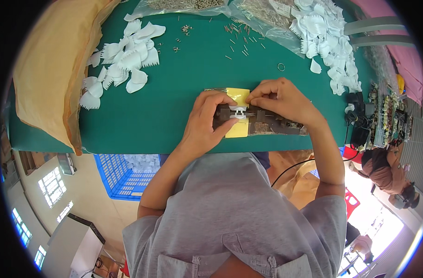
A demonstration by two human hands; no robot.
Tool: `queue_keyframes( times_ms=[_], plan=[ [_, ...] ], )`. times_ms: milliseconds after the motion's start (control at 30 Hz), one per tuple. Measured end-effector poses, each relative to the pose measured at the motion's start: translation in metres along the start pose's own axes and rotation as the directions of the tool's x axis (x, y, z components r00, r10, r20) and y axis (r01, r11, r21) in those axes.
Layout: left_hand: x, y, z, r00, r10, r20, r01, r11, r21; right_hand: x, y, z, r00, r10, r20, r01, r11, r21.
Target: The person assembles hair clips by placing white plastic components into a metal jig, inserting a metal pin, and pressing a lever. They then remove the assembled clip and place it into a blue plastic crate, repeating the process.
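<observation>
My left hand (pixel 204 121) grips a small white plastic clip piece (pixel 238 116) between thumb and fingers. The piece sits at a dark metal jig (pixel 271 121), with a thin rod beside it pointing right. Yellow tape (pixel 237 132) covers part of the jig's base. Just above the rod, my right hand (pixel 285 101) is closed in a pinch. Whatever its fingertips hold, if anything, is too small to make out.
White toothed plastic halves lie in a pile (pixel 132 58) at left and a larger heap (pixel 327 41) at right. Small metal pins (pixel 244 44), springs (pixel 187 29) and a ring (pixel 281 66) lie on the green table (pixel 174 83). A brown paper sack (pixel 54 69) stands far left.
</observation>
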State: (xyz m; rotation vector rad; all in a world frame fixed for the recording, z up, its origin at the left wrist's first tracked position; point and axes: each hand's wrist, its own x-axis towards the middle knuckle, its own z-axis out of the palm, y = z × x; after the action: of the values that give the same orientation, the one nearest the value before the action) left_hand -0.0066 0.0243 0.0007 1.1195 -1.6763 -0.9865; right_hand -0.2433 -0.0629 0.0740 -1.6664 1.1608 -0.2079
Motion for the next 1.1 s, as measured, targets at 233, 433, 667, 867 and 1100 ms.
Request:
queue_keyframes(
  times_ms=[233, 433, 667, 867, 1100],
  plan=[
    [0.001, -0.001, 0.001, 1.0, -0.014, 0.005, 0.014, 1.0, -0.018, 0.04, -0.012, -0.02, 0.926, 0.17, 0.338, -0.14, 0.984, -0.113],
    [-0.001, -0.002, 0.004, 0.999, -0.049, -0.002, 0.049, 0.998, -0.047, 0.057, -0.022, -0.022, 0.849, 0.197, 0.49, -0.053, 0.955, -0.291],
    [-0.001, 0.002, 0.003, 0.998, -0.05, -0.027, 0.048, 0.997, -0.062, 0.041, -0.037, -0.026, 0.883, -0.015, 0.469, 0.181, 0.932, -0.313],
    [0.007, 0.002, -0.002, 0.986, 0.158, 0.047, -0.162, 0.98, 0.119, 0.024, -0.046, -0.019, 0.939, -0.123, 0.322, 0.269, 0.846, -0.46],
    [0.008, 0.002, -0.001, 0.985, 0.171, 0.033, -0.173, 0.979, 0.107, 0.017, -0.056, -0.008, 0.936, -0.019, 0.353, 0.232, 0.786, -0.573]
  ],
)
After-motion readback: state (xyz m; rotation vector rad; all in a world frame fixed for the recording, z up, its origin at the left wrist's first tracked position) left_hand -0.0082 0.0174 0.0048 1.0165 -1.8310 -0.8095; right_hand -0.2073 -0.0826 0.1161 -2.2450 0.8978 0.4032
